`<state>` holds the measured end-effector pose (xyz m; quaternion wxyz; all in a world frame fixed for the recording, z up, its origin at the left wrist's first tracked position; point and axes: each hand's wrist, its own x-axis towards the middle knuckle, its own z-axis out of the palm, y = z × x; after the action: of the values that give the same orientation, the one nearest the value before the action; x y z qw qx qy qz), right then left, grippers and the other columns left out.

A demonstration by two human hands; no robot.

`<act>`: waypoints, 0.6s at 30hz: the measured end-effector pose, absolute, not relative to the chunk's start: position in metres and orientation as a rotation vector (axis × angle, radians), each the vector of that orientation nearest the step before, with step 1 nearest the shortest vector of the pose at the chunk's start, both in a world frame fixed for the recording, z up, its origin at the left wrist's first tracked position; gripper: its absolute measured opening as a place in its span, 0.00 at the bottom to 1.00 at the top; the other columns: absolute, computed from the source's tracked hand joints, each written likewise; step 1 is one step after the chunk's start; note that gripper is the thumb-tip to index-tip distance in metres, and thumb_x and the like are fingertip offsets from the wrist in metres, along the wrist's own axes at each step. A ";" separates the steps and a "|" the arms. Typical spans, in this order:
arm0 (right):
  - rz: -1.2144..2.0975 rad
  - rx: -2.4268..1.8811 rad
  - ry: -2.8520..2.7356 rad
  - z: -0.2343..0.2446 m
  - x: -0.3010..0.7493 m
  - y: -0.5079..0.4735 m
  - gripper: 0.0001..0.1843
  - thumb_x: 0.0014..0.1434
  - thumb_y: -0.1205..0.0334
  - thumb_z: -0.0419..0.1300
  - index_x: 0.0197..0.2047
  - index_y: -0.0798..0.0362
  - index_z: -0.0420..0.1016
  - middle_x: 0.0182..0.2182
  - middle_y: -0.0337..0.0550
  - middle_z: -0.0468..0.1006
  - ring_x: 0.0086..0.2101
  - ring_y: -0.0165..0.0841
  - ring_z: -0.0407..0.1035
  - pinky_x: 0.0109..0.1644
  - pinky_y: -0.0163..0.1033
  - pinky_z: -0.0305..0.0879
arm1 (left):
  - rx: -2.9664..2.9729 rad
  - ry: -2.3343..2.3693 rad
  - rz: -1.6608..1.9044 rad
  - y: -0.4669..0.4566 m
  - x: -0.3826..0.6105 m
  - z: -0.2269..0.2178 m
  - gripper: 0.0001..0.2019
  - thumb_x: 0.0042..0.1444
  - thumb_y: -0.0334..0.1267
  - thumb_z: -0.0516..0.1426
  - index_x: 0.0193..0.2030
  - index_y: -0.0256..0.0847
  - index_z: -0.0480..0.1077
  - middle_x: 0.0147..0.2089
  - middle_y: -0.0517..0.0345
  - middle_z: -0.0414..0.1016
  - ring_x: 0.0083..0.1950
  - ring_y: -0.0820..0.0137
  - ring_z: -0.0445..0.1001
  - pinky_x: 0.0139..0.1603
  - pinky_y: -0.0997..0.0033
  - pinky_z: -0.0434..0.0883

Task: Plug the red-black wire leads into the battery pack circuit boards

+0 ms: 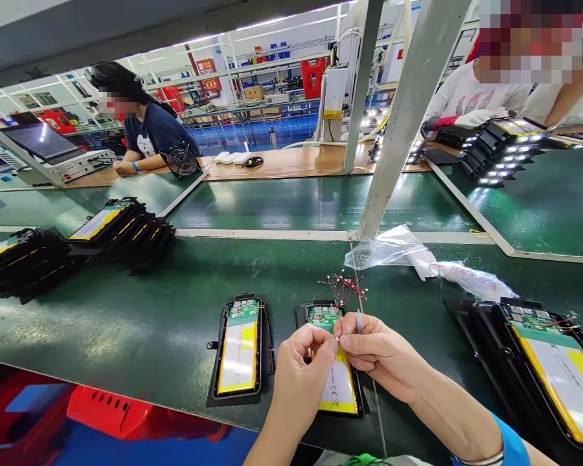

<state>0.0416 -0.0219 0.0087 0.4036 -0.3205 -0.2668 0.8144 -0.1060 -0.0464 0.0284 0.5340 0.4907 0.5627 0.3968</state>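
Over a black casing with a battery and green circuit board (323,314), my left hand (304,366) and my right hand (372,346) meet, fingertips together. Both pinch a thin wire lead (341,318) with a tiny white connector at its end. A slim grey-blue piece (359,321) sticks up from my right fingers; its kind is unclear. My hands hide part of the casing below. Just beyond lies a small heap of red and black wire leads (346,285). Another casing with its battery (238,349) lies flat to the left of my hands.
Stacked casings stand at the right (554,362) and far left (121,233). A crumpled clear plastic bag (398,252) lies beyond my right hand. A slanted metal post (403,129) rises from the bench's back edge. Co-workers sit across the bench. A red stool (111,411) is below.
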 end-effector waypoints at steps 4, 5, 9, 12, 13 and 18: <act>1.987 -0.869 -0.763 0.014 0.042 -0.026 0.12 0.45 0.62 0.71 0.26 0.55 0.71 0.27 0.37 0.69 0.21 0.21 0.47 0.21 0.32 0.37 | 1.145 1.308 0.946 -0.050 -0.106 0.027 0.11 0.53 0.42 0.55 0.25 0.38 0.64 0.23 0.64 0.61 0.26 0.77 0.57 0.26 0.76 0.56; 1.949 -0.908 -0.829 0.016 0.042 -0.026 0.12 0.45 0.60 0.70 0.27 0.55 0.71 0.27 0.37 0.69 0.21 0.21 0.48 0.21 0.32 0.39 | 1.184 1.328 0.948 -0.050 -0.107 0.027 0.11 0.54 0.42 0.55 0.26 0.38 0.65 0.23 0.64 0.62 0.26 0.76 0.57 0.26 0.76 0.57; 1.591 -1.133 -1.306 0.024 0.045 -0.025 0.10 0.51 0.57 0.64 0.27 0.54 0.71 0.23 0.35 0.67 0.25 0.26 0.56 0.27 0.34 0.51 | 1.472 1.427 0.984 -0.052 -0.107 0.024 0.10 0.58 0.39 0.53 0.28 0.39 0.66 0.27 0.62 0.65 0.28 0.75 0.61 0.29 0.75 0.58; 1.317 -1.295 -1.621 0.027 0.048 -0.019 0.09 0.55 0.58 0.59 0.27 0.53 0.68 0.23 0.35 0.66 0.27 0.28 0.58 0.29 0.35 0.54 | 1.659 1.445 1.002 -0.051 -0.108 0.017 0.09 0.60 0.38 0.51 0.29 0.40 0.67 0.30 0.60 0.68 0.30 0.74 0.64 0.32 0.73 0.60; 1.285 -1.324 -1.689 0.028 0.049 -0.016 0.09 0.55 0.58 0.58 0.27 0.53 0.68 0.24 0.35 0.67 0.27 0.29 0.59 0.29 0.35 0.54 | 1.701 1.449 0.998 -0.050 -0.109 0.015 0.10 0.60 0.38 0.51 0.30 0.40 0.68 0.31 0.60 0.69 0.31 0.74 0.64 0.33 0.73 0.61; 0.989 -1.423 -1.953 0.023 0.053 0.000 0.08 0.59 0.59 0.53 0.30 0.51 0.66 0.28 0.36 0.71 0.31 0.31 0.63 0.35 0.37 0.58 | 1.745 1.566 0.986 -0.049 -0.118 0.007 0.09 0.62 0.41 0.50 0.41 0.44 0.70 0.38 0.58 0.72 0.34 0.72 0.67 0.36 0.71 0.63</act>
<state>0.0528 0.0001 0.0233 0.2621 -0.5259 -0.7219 0.3655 -0.1184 -0.0491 0.0065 0.2944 0.6557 0.5883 0.3705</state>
